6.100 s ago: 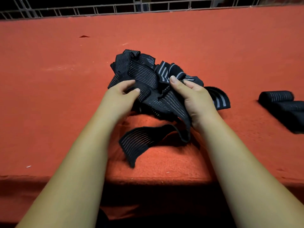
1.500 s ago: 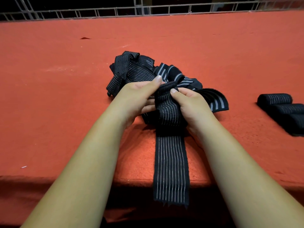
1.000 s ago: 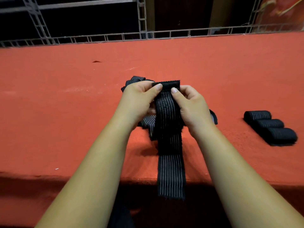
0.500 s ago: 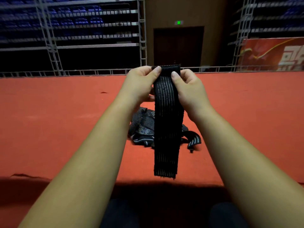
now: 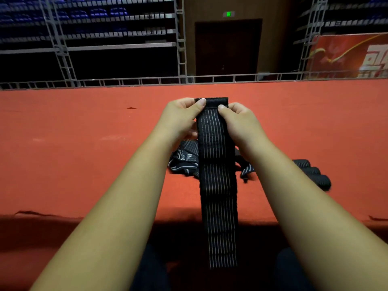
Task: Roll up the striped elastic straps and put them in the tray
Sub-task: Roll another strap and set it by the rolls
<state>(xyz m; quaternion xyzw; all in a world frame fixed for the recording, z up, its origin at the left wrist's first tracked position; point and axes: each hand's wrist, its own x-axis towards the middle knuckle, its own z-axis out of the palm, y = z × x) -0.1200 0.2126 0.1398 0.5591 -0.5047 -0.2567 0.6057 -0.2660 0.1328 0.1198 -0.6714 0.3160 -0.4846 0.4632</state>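
fingers (image 5: 201,102) pinch the strap (image 5: 217,164) at its top edge, tail hanging clear.

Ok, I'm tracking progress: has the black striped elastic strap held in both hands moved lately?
Yes. The black striped strap has risen: its top end, earlier down at the tangled strap pile, is now held well above it.

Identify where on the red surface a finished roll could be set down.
Bare: the red surface left of the loose strap pile, and the far band along the railing. Crowded: right of the pile, beside the rolled straps.
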